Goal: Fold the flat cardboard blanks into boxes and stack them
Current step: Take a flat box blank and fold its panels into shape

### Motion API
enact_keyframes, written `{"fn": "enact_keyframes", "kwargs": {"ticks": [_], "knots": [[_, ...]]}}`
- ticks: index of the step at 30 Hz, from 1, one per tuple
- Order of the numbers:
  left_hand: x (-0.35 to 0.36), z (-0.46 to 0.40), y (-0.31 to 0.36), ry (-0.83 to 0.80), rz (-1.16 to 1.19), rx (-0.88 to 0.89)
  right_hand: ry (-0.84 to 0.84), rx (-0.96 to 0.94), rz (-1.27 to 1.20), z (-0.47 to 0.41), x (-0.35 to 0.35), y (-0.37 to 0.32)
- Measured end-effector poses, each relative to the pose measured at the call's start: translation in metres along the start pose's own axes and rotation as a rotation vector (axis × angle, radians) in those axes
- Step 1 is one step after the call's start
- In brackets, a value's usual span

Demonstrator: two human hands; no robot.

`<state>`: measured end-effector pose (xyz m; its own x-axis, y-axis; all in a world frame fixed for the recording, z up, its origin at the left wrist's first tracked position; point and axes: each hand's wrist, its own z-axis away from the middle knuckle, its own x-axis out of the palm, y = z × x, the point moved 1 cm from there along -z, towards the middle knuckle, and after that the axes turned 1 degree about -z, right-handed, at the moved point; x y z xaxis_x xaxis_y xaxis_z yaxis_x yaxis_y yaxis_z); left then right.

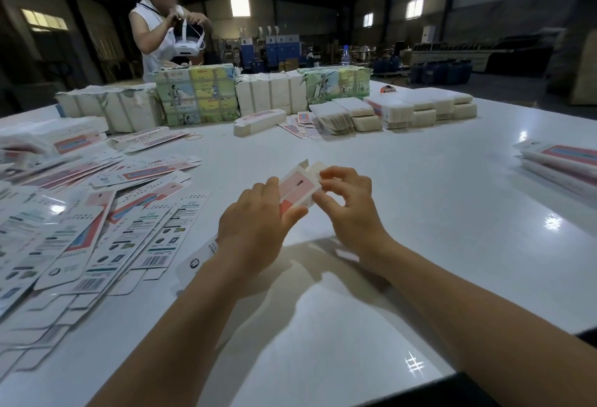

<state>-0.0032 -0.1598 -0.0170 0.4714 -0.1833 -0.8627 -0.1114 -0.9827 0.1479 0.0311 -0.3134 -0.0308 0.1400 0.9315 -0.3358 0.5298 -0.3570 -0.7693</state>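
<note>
— What fills the view?

— A wide white table (420, 212), glossy under the warehouse lights. Along its far edge stand wrapped bundles of packaging (197, 96), some white, some printed in green and yellow, with lower stacks of white blanks (420, 109) to their right.

— And on the left?

— A loose spread of flat cardboard blanks (97, 228), printed with barcodes and pink panels, overlapping each other. At the right edge sits a small pile of finished boxes (562, 164).

— Anyone else there?

— A person in a white sleeveless top behind the bundles, holding a white headset (189, 39).

— The hands?

— Both meet above the table's middle on one half-folded box (298, 188). The left hand (255, 228) grips its near side, thumb across the pink face. The right hand (349, 206) pinches the far end flap between thumb and curled fingers.
</note>
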Motion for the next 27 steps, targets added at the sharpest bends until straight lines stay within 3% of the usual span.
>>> {"fn": "enact_keyframes", "kwargs": {"ticks": [5, 8, 10, 14, 18, 23, 27], "knots": [[-0.001, -0.001, -0.010, -0.053, 0.058, 0.023, -0.107, 0.063, -0.116, -0.001, 0.002, 0.003], [0.002, -0.001, -0.008, 0.006, -0.107, 0.037, -0.056, 0.090, -0.157, -0.003, 0.001, 0.003], [0.005, 0.001, -0.006, -0.040, -0.159, 0.042, -0.049, 0.100, -0.200, -0.003, -0.001, 0.004], [0.002, -0.001, -0.015, -0.157, 0.038, -0.063, -0.145, 0.055, -0.206, -0.003, -0.004, 0.003], [-0.005, 0.001, -0.021, -0.229, 0.135, -0.061, -0.186, 0.033, -0.088, -0.005, -0.007, 0.002], [-0.008, 0.001, -0.021, -0.247, 0.148, -0.066, -0.140, 0.056, -0.250, -0.004, -0.009, 0.002], [-0.003, 0.003, -0.015, -0.187, 0.083, -0.077, -0.111, -0.033, -0.040, 0.001, 0.001, 0.004]]}}
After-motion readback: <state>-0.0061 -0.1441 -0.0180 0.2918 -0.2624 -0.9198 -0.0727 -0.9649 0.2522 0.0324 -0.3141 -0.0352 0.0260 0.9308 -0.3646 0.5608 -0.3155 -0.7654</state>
